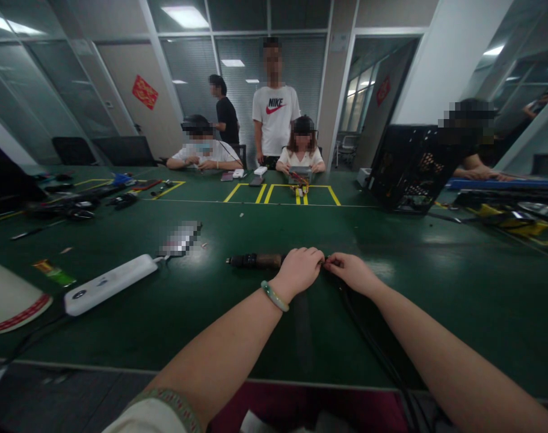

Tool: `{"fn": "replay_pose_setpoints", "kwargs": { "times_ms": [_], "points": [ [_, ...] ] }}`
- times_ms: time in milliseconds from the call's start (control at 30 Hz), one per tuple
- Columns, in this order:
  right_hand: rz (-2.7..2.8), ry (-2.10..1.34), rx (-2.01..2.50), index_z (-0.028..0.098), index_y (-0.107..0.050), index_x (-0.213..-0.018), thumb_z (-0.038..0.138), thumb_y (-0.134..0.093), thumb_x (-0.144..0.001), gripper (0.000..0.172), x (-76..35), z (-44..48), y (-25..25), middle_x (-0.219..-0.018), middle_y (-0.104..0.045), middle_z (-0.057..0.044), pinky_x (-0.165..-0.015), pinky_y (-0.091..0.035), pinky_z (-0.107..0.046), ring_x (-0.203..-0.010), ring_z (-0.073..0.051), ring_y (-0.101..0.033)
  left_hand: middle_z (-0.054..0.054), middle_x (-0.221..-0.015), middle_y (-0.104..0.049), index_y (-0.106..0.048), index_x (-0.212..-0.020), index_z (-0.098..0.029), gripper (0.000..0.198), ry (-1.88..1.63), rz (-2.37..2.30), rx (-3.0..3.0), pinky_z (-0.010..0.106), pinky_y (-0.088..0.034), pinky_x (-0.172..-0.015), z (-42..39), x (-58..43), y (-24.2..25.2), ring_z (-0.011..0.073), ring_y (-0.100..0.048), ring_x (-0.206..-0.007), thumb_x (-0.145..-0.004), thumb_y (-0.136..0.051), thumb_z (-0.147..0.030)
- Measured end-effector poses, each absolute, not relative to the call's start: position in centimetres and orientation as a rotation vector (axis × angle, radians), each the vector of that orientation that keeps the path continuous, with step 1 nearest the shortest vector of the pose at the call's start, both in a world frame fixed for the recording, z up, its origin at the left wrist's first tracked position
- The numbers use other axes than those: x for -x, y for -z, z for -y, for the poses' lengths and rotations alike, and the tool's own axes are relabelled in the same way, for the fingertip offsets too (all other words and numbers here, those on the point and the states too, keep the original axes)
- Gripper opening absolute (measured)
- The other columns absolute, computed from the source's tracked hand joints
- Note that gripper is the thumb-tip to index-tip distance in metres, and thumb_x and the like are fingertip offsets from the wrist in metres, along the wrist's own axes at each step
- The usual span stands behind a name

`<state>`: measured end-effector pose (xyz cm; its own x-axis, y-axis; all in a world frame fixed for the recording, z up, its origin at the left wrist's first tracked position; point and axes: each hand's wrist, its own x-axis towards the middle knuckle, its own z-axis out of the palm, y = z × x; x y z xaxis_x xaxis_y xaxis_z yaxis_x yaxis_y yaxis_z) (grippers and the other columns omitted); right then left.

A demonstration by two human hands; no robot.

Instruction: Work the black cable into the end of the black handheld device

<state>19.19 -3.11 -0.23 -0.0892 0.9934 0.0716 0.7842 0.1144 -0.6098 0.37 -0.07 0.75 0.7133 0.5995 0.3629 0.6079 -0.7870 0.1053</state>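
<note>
A dark cylindrical tool (254,260) with a brown grip lies on the green table (436,282). My left hand (299,270), with a pale green bangle on its wrist, is closed over the tool's right end. Beside it, my right hand (352,270) pinches the start of a black cable (368,343) that runs from the tool back toward me under my right forearm. The two hands almost touch at the joint between tool and cable.
A white power strip (111,283) lies to the left, a white and red cone-shaped object (9,300) at the far left edge. A black crate (406,165) stands at back right. Several people sit or stand at the far side; another person's arm rests at right.
</note>
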Motion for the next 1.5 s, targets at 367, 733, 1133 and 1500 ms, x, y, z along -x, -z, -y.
{"fn": "replay_pose_setpoints", "kwargs": {
  "times_ms": [367, 733, 1133, 1500],
  "points": [
    [1.946, -0.576, 1.716, 0.022, -0.068, -0.088, 0.038, -0.055, -0.086, 0.021, -19.18, 3.19, 0.08, -0.079, -0.07, 0.0, -0.058, -0.038, -0.025, -0.068, -0.016, -0.06, 0.003, -0.101, -0.061, -0.053, -0.101, -0.022, 0.011, 0.611, 0.999, 2.877, 0.034, -0.045, -0.082, 0.01, -0.34, -0.74, 0.0186, -0.058, -0.092, -0.092, -0.045, -0.021],
    [1.946, -0.568, 1.735, 0.021, -0.068, -0.089, 0.036, -0.055, -0.085, 0.02, -19.15, 3.08, 0.1, -0.079, -0.07, -0.001, -0.059, -0.038, -0.025, -0.067, -0.016, -0.06, 0.003, -0.097, -0.061, -0.053, -0.095, -0.02, 0.009, 0.619, 1.025, 2.88, 0.033, -0.044, -0.081, -0.04, -0.42, -0.69, 0.019, -0.058, -0.09, -0.092, -0.047, -0.025],
    [1.938, -0.568, 1.718, 0.021, -0.068, -0.086, 0.038, -0.054, -0.085, 0.022, -19.14, 3.18, 0.22, -0.078, -0.069, 0.0, -0.059, -0.037, -0.026, -0.067, -0.017, -0.059, 0.001, -0.098, -0.06, -0.054, -0.099, -0.022, 0.01, 0.613, 0.992, 2.876, 0.033, -0.043, -0.079, -0.04, -0.32, -0.68, 0.0181, -0.057, -0.09, -0.094, -0.046, -0.026],
    [1.916, -0.535, 1.645, 0.021, -0.069, -0.086, 0.035, -0.054, -0.084, 0.02, -19.23, 3.16, 0.77, -0.082, -0.071, -0.002, -0.062, -0.039, -0.026, -0.072, -0.018, -0.062, 0.002, -0.1, -0.062, -0.056, -0.1, -0.022, 0.014, 0.617, 1.012, 2.884, 0.033, -0.042, -0.084, 0.22, -0.4, -0.65, 0.0182, -0.057, -0.094, -0.094, -0.044, -0.025]
  ]
}}
